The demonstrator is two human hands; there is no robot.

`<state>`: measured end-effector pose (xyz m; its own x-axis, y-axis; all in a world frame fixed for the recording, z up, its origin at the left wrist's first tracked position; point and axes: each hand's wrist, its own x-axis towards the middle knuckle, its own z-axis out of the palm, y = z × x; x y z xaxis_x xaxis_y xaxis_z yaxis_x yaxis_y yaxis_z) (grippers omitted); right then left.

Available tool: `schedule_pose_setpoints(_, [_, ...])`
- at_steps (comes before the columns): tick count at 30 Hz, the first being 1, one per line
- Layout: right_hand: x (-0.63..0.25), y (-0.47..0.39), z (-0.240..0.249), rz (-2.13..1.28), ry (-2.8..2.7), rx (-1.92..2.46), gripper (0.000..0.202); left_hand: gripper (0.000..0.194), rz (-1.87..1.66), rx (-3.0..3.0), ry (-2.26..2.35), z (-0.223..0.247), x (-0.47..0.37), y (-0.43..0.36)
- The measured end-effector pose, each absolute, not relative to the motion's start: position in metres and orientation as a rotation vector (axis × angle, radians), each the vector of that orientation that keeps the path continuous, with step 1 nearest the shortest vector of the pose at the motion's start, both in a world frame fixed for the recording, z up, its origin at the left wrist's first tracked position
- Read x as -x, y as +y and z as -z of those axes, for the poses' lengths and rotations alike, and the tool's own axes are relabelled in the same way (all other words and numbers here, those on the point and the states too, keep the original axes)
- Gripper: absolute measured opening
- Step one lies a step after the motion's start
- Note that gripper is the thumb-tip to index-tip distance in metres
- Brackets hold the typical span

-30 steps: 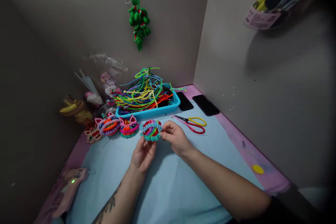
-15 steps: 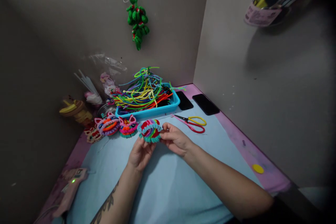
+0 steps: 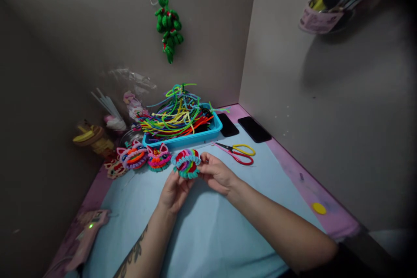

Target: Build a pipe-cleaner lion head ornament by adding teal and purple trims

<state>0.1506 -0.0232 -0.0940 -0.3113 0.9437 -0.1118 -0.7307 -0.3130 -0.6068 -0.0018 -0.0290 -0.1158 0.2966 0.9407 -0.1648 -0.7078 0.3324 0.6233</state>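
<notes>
A round, fuzzy pipe-cleaner piece [image 3: 186, 163] in turquoise, red and rainbow stripes is held up over the blue cloth. My left hand [image 3: 176, 191] grips it from below, at its lower left edge. At its right edge, my right hand [image 3: 216, 173] pinches it between thumb and fingers. Some fingertips are hidden behind the piece. Just left of it sit a pink, orange and green figure with ears [image 3: 159, 157] and a larger purple and orange one [image 3: 133, 155].
Behind is a blue tray [image 3: 182, 140] heaped with colourful pipe cleaners. Scissors [image 3: 239, 154] with yellow and red handles lie to the right, near two black phones [image 3: 254, 129]. A pink device [image 3: 87, 239] with a green light is at the lower left.
The camera view has shifted slightly. Both hands keep their hold on the piece, which looks turned very slightly.
</notes>
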Motion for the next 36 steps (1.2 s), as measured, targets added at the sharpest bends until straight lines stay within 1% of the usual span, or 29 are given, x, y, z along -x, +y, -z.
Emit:
schedule_pose_setpoints(3, [-0.152, -0.022, 0.092, -1.800, -0.560, 0.564, 0.044, 0.024, -1.133, -0.497, 0.578, 0.113, 0.000, -0.030])
schedule_pose_setpoints(6, [-0.156, -0.018, 0.092, -1.741, -0.581, 0.600, 0.045, 0.037, -1.167, -0.587, 0.627, 0.112, 0.000, -0.028])
schedule_pose_setpoints(10, [-0.162, -0.013, 0.094, -1.684, -0.616, 0.682, 0.044, 0.052, -1.375, -0.796, 0.883, 0.111, 0.005, -0.025])
schedule_pose_setpoints(12, [-0.165, -0.013, 0.093, -1.690, -0.702, 0.727, 0.042, 0.057, -1.446, -0.984, 0.938, 0.106, 0.009, -0.026])
schedule_pose_setpoints(16, [-0.170, -0.019, 0.089, -1.756, -0.969, 0.776, 0.039, 0.053, -1.302, -1.316, 0.815, 0.088, 0.018, -0.032])
schedule_pose_setpoints(19, [-0.172, -0.022, 0.087, -1.797, -1.086, 0.767, 0.037, 0.056, -1.125, -1.406, 0.766, 0.080, 0.022, -0.035])
schedule_pose_setpoints(22, [-0.172, -0.023, 0.088, -1.817, -1.150, 0.774, 0.036, 0.059, -1.005, -1.405, 0.789, 0.081, 0.022, -0.033])
schedule_pose_setpoints(25, [-0.172, -0.023, 0.091, -1.813, -1.188, 0.787, 0.034, 0.057, -0.984, -1.396, 0.791, 0.088, 0.022, -0.030])
schedule_pose_setpoints(30, [-0.172, -0.022, 0.095, -1.833, -1.168, 0.806, 0.034, 0.051, -0.914, -1.808, 0.795, 0.099, 0.024, -0.026])
schedule_pose_setpoints(33, [-0.171, -0.021, 0.097, -1.848, -1.133, 0.830, 0.034, 0.045, -0.943, -1.942, 0.864, 0.101, 0.025, -0.027])
schedule_pose_setpoints(36, [-0.171, -0.020, 0.099, -1.803, -1.149, 0.882, 0.032, 0.043, -0.996, -2.032, 0.922, 0.098, 0.024, -0.029])
